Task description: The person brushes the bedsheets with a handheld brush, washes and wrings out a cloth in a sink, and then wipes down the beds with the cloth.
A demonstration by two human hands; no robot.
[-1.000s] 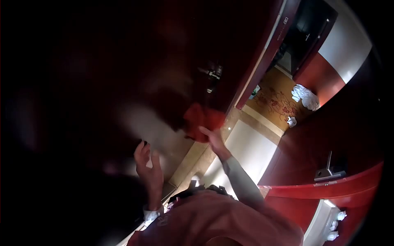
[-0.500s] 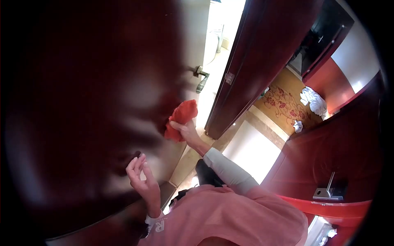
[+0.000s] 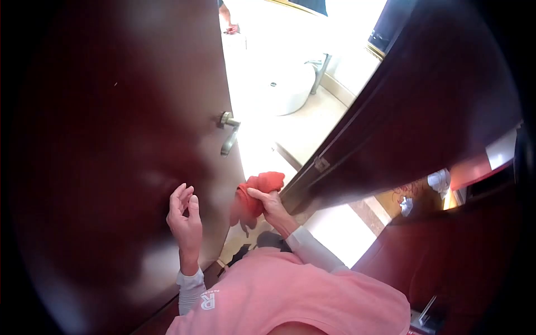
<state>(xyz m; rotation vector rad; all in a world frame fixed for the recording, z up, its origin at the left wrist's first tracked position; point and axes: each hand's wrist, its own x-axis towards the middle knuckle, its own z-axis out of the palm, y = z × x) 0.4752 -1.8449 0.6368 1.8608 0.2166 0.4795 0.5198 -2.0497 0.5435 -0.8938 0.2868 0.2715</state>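
Observation:
My right hand (image 3: 274, 210) grips a crumpled red cloth (image 3: 260, 187) in the doorway, beside the edge of a dark red-brown door (image 3: 139, 128). The thumb lies over the cloth, and some of it hangs below the fingers. Close to the door's face is my left hand (image 3: 186, 222), fingers slightly curled and apart, holding nothing. I cannot tell whether it touches the door. Above both hands, a metal lever handle (image 3: 229, 135) sticks out near the door's edge.
Beyond the doorway stand a white basin (image 3: 293, 89) and a metal tap (image 3: 320, 72). A forearm and hand (image 3: 230, 27) appear at the top, perhaps reflected. The door frame (image 3: 335, 153) rises on my right. White crumpled cloth (image 3: 439, 181) lies farther right.
The door stands wider open, and more of the bright basin area shows. My right hand with the red cloth has moved down and slightly right. My left hand has risen slightly, its fingers less curled.

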